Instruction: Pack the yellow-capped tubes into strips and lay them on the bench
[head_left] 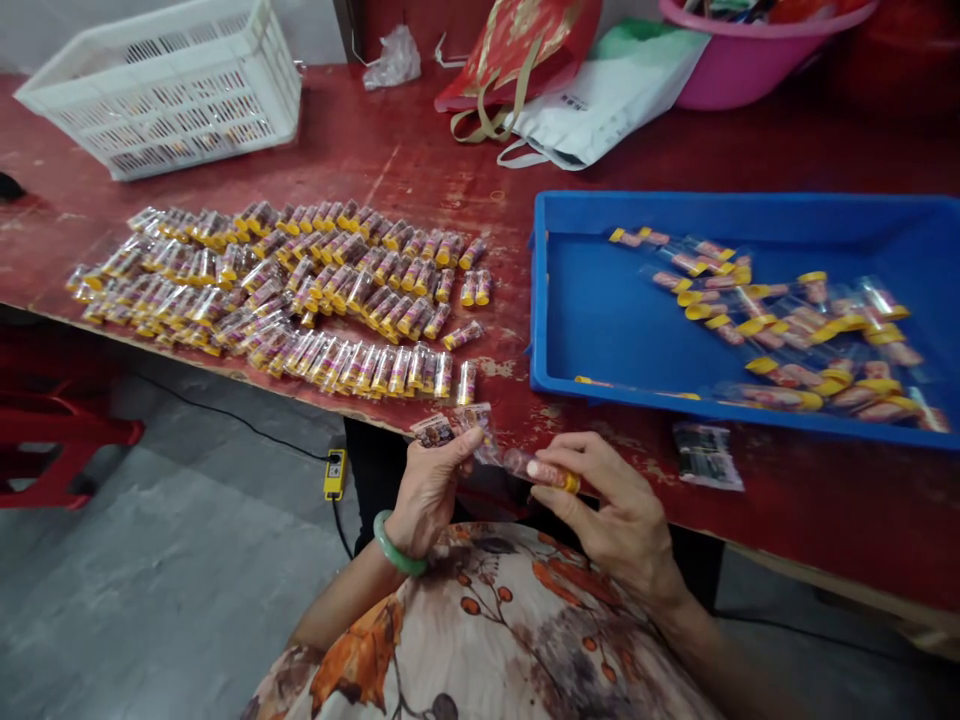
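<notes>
- My left hand [431, 488]: narrow grip, pinching printed wrappers [433, 431].
- My right hand [624, 510]: grip closed on a yellow-ended tube [553, 474], held near left hand at the counter [337, 145] edge.
- Blue tray [592, 320]: on counter, right side, loose tubes [799, 375] inside.
- Wrapped tubes [367, 368]: rough rows, left of tray.
- White basket [180, 115]: beyond rows.

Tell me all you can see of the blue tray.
The blue tray is a broad, shallow rectangle with raised walls, seemingly plastic. It rests open side up on the red table, right of the rows of wrapped tubes. Clear tubes with yellow ends lie jumbled inside, mostly toward its right; much of the left floor is bare. A small packet lies by its near wall. The right hand does not touch it.
</notes>
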